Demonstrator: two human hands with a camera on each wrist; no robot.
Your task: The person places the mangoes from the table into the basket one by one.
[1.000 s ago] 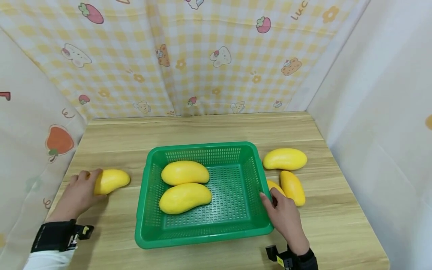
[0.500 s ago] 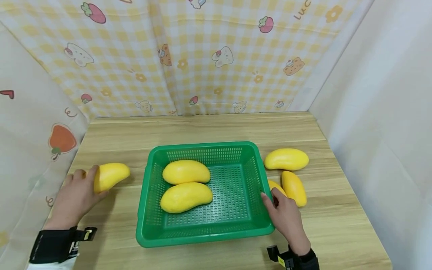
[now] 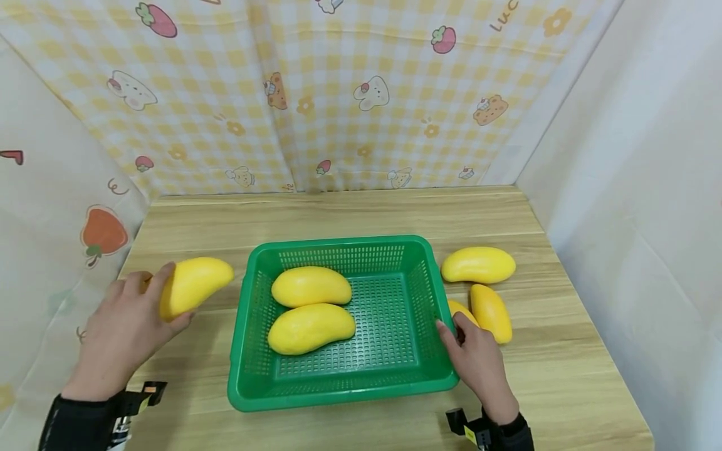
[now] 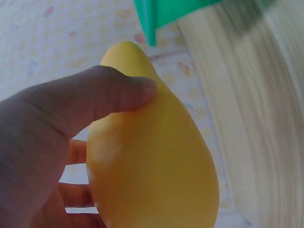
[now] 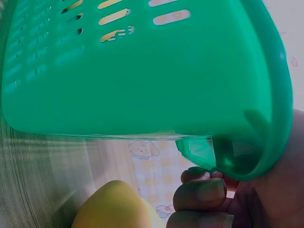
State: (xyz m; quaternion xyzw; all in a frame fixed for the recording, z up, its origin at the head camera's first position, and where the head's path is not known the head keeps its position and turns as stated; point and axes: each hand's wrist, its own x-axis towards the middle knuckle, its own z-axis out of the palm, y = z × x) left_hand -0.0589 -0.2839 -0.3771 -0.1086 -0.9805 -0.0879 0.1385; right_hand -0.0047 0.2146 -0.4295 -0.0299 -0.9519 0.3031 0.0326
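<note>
My left hand (image 3: 126,326) grips a yellow mango (image 3: 196,285) left of the basket. The left wrist view shows the thumb lying across the mango (image 4: 152,156) and fingers behind it. A green plastic basket (image 3: 338,398) stands mid-table with two mangoes, one (image 3: 311,287) behind the other (image 3: 311,329), in its left half. My right hand (image 3: 479,363) holds the basket's right rim, thumb inside and fingers outside. In the right wrist view those fingers (image 5: 199,194) curl under the green rim (image 5: 278,95).
Right of the basket lie one mango (image 3: 478,265) at the back, another (image 3: 491,313) in front of it, and a third (image 3: 462,313) partly hidden by the basket and right hand. A checked curtain (image 3: 361,125) hangs behind the wooden table (image 3: 350,213).
My left hand has lifted the mango off the table and moved it slightly right, toward the basket. The right hand and basket have stayed in place.
</note>
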